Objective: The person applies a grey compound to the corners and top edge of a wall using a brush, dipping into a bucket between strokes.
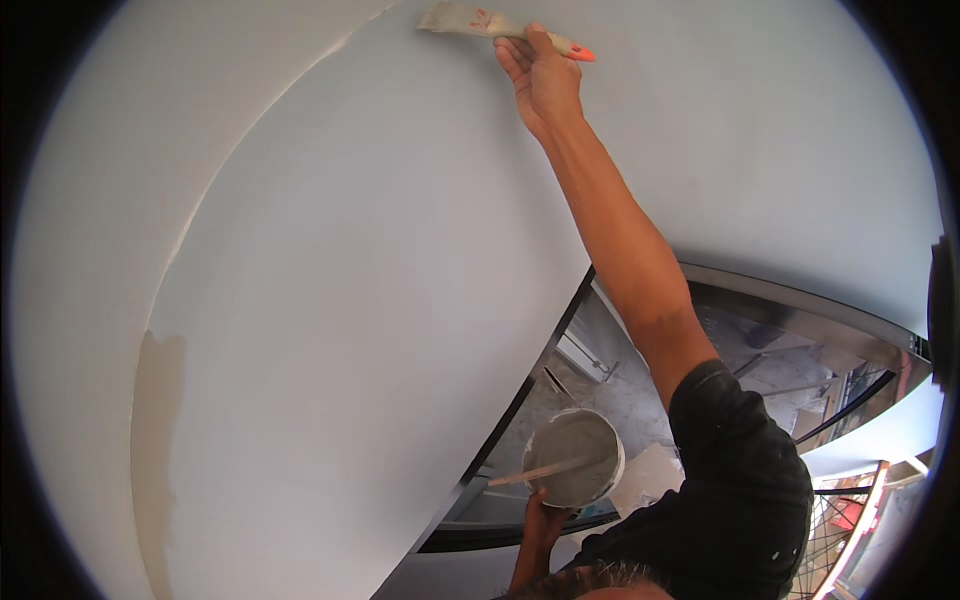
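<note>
Firstly, one flat brush (465, 20), pale-bodied with red marks and an orange-red handle tip: held by your right hand (548, 85) high at the top of the view, fingers closed about the handle, bristle end pointing left, near the pale wall surface (370, 250); whether the bristles touch it, you cannot tell from this angle. One right forearm (615, 215), bare, stretched upward from a short black sleeve (740, 470) bearing small light spots. One round white bucket (618, 478), low and right of centre, tilted so its mouth faces you: gripped at its lower side by your left hand (545, 517), the fingers partly hidden. Within it, grey paint-like matter (580, 440); across the mouth, one wooden stick (525, 474), one end jutting past the rim to the left, the other over or in the grey. One beige patch (160, 400), long and uneven, at the left, running down along the curved seam (215, 185). Below, beyond a dark edge strip (520, 393), one pale sheet (648, 478) beside the bucket.
</note>
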A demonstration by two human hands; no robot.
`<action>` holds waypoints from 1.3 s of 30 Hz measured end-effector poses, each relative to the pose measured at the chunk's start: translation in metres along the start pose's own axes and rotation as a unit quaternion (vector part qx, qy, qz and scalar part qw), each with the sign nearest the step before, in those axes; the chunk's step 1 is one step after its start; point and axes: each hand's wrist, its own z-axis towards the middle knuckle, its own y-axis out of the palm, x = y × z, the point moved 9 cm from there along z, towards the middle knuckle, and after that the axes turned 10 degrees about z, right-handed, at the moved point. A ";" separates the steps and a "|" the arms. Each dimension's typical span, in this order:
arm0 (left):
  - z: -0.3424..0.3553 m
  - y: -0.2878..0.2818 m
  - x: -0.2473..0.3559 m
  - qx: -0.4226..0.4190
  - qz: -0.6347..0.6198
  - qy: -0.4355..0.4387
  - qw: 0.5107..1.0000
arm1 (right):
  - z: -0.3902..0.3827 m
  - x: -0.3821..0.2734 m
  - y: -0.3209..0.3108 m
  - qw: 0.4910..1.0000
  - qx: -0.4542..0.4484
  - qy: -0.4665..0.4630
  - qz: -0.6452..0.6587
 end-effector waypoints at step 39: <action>-0.005 0.008 -0.006 0.006 -0.017 0.004 1.000 | 0.029 0.016 0.019 0.994 0.076 -0.067 -0.036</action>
